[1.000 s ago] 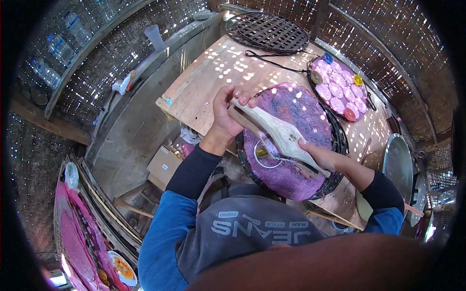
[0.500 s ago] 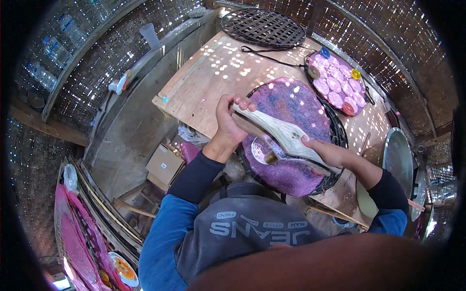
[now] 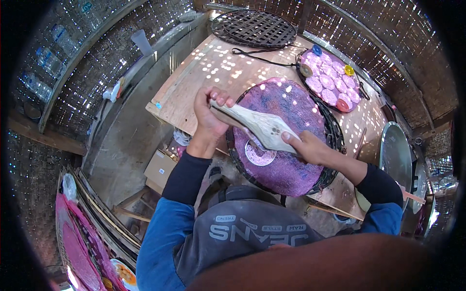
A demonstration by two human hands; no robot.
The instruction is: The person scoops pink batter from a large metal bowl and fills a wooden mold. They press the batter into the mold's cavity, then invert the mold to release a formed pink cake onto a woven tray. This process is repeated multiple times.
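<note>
Both my hands hold a long, pale, flat piece (image 3: 256, 123) with dark spots, narrow at one end and broader at the other; I cannot make out its kind. My left hand (image 3: 211, 112) wraps its fingers over the narrow end. At the broad end my right hand (image 3: 310, 149) grips with its thumb on top. The piece is tilted above a round sheet of purple grainy material (image 3: 291, 177) on a black woven tray (image 3: 334, 138). Partly under the piece, a round white-rimmed form (image 3: 262, 156) holds pink-purple grains on the sheet.
The wooden table (image 3: 194, 89) bears another black woven tray (image 3: 255, 29) at the back. A pink-purple sheet (image 3: 330, 80) with cut rounds and coloured rings lies back right. A large metal pan (image 3: 395, 150) stands right. A cardboard box (image 3: 160, 169) and stacked trays (image 3: 77, 237) sit left.
My hands and the pale piece have shifted left, and the piece's upper face shows more. The white-rimmed form is less covered; a brownish round part beside it no longer shows. The view has shifted slightly.
</note>
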